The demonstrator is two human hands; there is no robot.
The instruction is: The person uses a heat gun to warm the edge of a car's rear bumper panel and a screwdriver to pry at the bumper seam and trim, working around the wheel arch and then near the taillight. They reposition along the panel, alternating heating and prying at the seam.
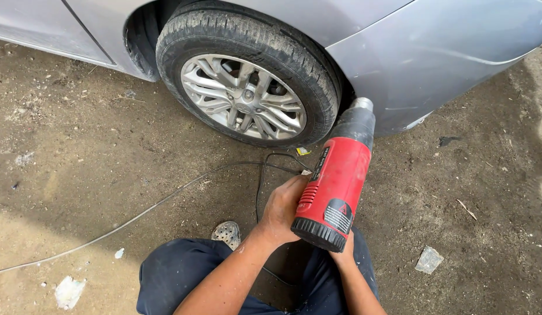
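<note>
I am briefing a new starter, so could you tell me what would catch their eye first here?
A red heat gun sits centre frame, held in the left hand and right hand, its nozzle aimed at the silver car panel. Above left is the alloy wheel, on bare dirt ground.

Soft even daylight, sharp focus

A red heat gun with a black barrel and metal nozzle points at the silver car's bumper, just beside the rear tyre. The left hand grips its side; the right hand sits mostly hidden beneath it. A black cord trails across the dirt ground.
</note>
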